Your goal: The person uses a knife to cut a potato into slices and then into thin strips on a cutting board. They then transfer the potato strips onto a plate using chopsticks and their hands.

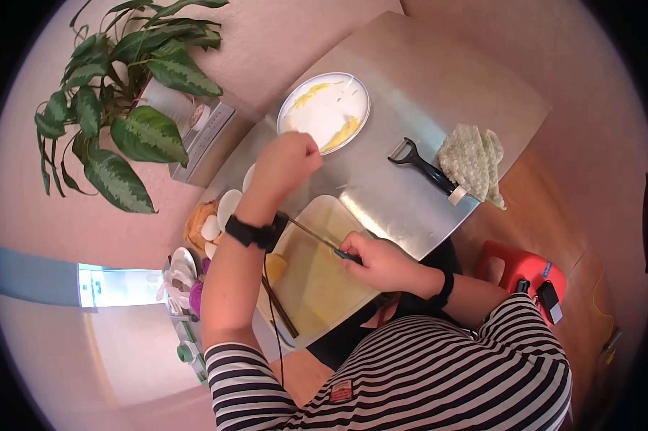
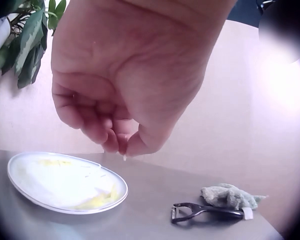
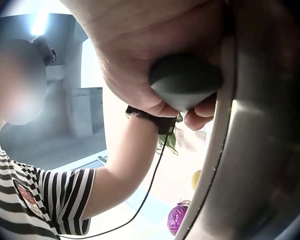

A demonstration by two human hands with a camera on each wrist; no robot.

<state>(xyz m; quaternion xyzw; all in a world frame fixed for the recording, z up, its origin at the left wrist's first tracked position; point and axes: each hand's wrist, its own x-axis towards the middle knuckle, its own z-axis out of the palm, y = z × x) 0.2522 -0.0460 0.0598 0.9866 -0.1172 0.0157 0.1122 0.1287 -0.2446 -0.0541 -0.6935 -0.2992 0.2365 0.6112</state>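
My left hand [image 1: 288,165] is over the near edge of a white plate [image 1: 316,108] that bears thin yellow shreds [image 1: 344,133]. Its fingers are curled, and thumb and fingertips pinch together with a small pale bit [image 2: 125,158] showing below them. My right hand [image 1: 373,260] grips the dark handle [image 3: 185,82] of a knife [image 1: 316,237]. The knife's blade, seen nearly edge-on, reaches left across a pale cutting board [image 1: 331,287]. On the board's left side are a yellow peeled piece [image 1: 275,267] and a long dark strip [image 1: 281,309].
A black peeler [image 1: 424,165] lies beside a folded greenish cloth [image 1: 471,161] on the metal table [image 1: 439,79]. White bowls [image 1: 229,208] stand left of the board. Farther left, a leafy plant [image 1: 144,129] overhangs. A red stool [image 1: 518,269] stands at right.
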